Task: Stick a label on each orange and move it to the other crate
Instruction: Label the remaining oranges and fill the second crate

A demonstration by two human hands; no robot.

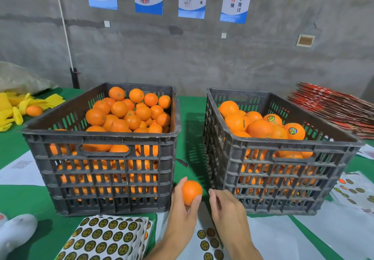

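My left hand (183,211) grips an orange (191,191) in front of the gap between two black crates. My right hand (226,209) hovers just right of the orange, fingers loosely bent; whether it pinches a label is hidden. The left crate (101,158) is heaped with plain oranges (129,112). The right crate (283,170) holds oranges, two showing round labels (292,130). A stack of label sheets (105,237) lies at the lower left. A partly used sheet (209,241) lies under my wrists.
A green table (18,201) carries everything. Yellow foam nets and a loose orange (34,110) lie at far left. Red flat cartons (334,110) are stacked at the right. More label sheets (354,191) lie at the right edge. A white object (16,231) sits lower left.
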